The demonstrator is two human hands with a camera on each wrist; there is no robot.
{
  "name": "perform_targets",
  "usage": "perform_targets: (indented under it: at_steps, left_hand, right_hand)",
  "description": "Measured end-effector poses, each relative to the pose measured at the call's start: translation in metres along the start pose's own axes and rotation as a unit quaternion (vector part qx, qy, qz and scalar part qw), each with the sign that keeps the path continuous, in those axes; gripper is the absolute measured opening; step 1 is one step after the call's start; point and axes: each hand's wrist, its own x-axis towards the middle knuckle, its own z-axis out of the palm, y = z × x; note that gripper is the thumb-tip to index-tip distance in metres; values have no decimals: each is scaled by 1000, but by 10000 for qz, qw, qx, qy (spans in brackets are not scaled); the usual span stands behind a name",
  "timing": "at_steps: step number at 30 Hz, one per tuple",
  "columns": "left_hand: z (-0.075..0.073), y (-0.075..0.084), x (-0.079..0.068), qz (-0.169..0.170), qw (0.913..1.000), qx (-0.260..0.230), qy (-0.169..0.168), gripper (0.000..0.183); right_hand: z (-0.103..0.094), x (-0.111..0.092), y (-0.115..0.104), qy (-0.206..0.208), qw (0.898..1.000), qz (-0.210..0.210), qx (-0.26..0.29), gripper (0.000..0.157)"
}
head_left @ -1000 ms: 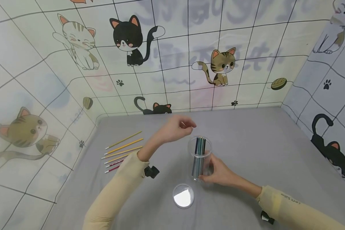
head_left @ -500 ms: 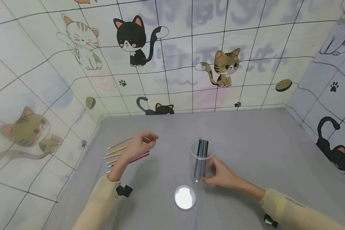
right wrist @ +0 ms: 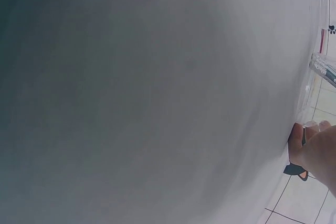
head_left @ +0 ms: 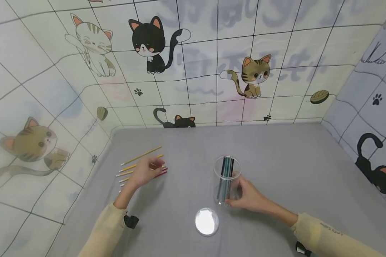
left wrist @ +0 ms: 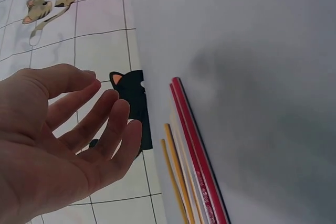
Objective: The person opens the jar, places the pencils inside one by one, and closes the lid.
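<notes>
My left hand (head_left: 143, 173) is over the row of pencils (head_left: 141, 155) at the left of the table. In the left wrist view its fingers (left wrist: 122, 119) are loosely bent with nothing between them, and they are apart from the red pencils (left wrist: 195, 150). The hand hides the middle of several yellow and red pencils in the head view. My right hand (head_left: 249, 196) grips the lower side of a clear cylindrical jar (head_left: 227, 176). Several dark and teal pencils (head_left: 225, 185) stand leaning together inside it.
A round clear lid (head_left: 207, 222) lies on the grey tablecloth (head_left: 276, 153) in front of the jar. A cat-printed cloth wall (head_left: 202, 92) rises along the back and sides of the table.
My left hand has moved from beside the jar leftward and down over the pencils. My right hand keeps its grip on the jar. The view has shifted slightly.
</notes>
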Motion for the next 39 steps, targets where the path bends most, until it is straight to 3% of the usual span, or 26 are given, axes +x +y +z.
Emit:
perform_targets:
  at_steps: [3, 14, 21, 31, 39]
  left_hand:
    - [1, -5, -1, -3, 9998, 199, 39, 19]
    - [8, -17, 1, -518, 9969, 599, -18, 20]
    - [12, -21, 3, -513, 9959, 746, -48, 20]
    - [14, -27, 5, -668, 9960, 577, -100, 19]
    - [21, -37, 2, -251, 9997, -17, 37, 24]
  right_hand:
    - [1, -1, -1, 6, 10000, 0, -11, 76]
    - [0, 0, -4, -15, 10000, 17, 59, 77]
    - [0, 0, -4, -20, 10000, -64, 69, 72]
    - [1, -1, -1, -22, 10000, 7, 32, 76]
    - [1, -1, 0, -74, 9999, 107, 5, 84]
